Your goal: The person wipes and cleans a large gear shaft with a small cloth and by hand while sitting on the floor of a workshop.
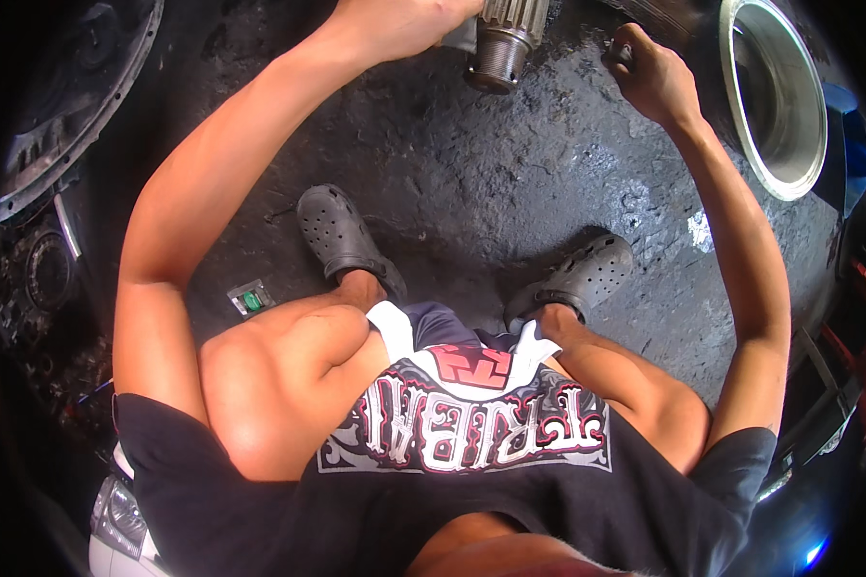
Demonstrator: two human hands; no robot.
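Observation:
At the top edge, my left hand (411, 29) reaches the side of a splined steel shaft (505, 43); its fingertips are cut off by the picture's edge. The shaft's threaded end points down toward me, over the dark floor. A flat grey piece (463, 36) shows between that hand and the shaft, and I cannot tell what it is. To the right of the shaft, apart from it, my right hand (657, 79) is a fist with its fingers curled around a small dark object (623, 55), mostly hidden.
A metal drum with a bright round rim (736, 94) stands right of my right hand. On the left lie a large round metal housing (79, 137) and greasy machine parts (43, 270). A small packet with green (251, 297) is on the floor (433, 166) by my left leg. A car headlight (123, 516) shows behind.

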